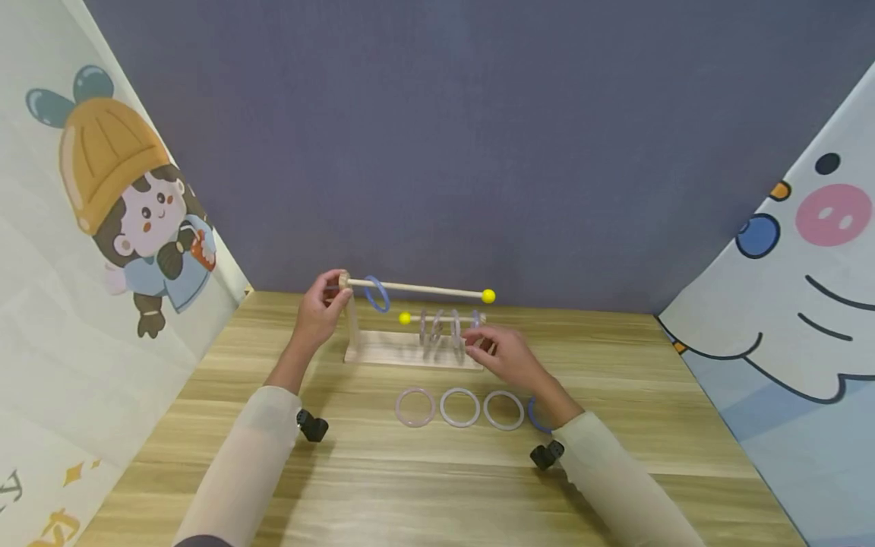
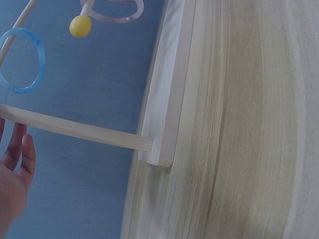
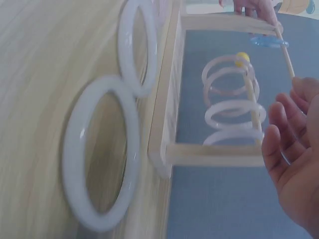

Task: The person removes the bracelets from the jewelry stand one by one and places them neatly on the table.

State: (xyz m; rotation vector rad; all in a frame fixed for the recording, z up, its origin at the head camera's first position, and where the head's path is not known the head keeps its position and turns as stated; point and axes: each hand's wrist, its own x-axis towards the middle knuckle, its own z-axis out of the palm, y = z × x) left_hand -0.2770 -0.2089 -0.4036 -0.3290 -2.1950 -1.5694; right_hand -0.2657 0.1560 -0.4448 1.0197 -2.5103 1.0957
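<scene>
A wooden rack (image 1: 383,348) has two rods tipped with yellow balls. My left hand (image 1: 320,308) grips the top of its left post (image 2: 75,127), thumb in front and fingers behind. A blue ring (image 1: 377,294) hangs on the upper rod (image 1: 431,289), near that hand. Several pale, clear rings (image 3: 234,113) hang on the lower rod (image 1: 447,319). My right hand (image 1: 502,353) is at the rack's right end, just below the upper rod's yellow ball (image 1: 488,296), with its fingers loosely bent and no ring between them. In the right wrist view its fingers overlap the upper rod's end.
In front of the rack a pinkish ring (image 1: 415,407), two whitish rings (image 1: 459,408) and a blue ring (image 1: 537,416) lie in a row on the wooden table (image 1: 410,486). The right forearm partly covers the blue one. A dark blue-grey wall (image 1: 437,152) stands behind.
</scene>
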